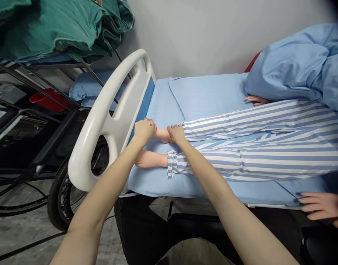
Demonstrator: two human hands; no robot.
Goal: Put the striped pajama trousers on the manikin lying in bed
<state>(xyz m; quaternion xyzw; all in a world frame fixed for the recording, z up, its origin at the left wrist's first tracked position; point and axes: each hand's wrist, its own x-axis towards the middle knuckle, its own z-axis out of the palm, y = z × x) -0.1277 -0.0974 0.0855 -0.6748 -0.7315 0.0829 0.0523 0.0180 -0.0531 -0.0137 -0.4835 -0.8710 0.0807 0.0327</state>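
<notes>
"Where's the far foot [160, 134]?"
"Head view: ahead, twelve o'clock. Left hand [145, 128] curls fingers over its nine-o'clock end; right hand [176, 133] wraps fingers around three o'clock."
"Done well?"
"I'd keep the right steady, left gentle."

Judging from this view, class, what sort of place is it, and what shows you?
Probably a hospital ward or a care training room: there is a bed with a white end board, a figure lying there in striped trousers, and a wheelchair near the board.
</notes>
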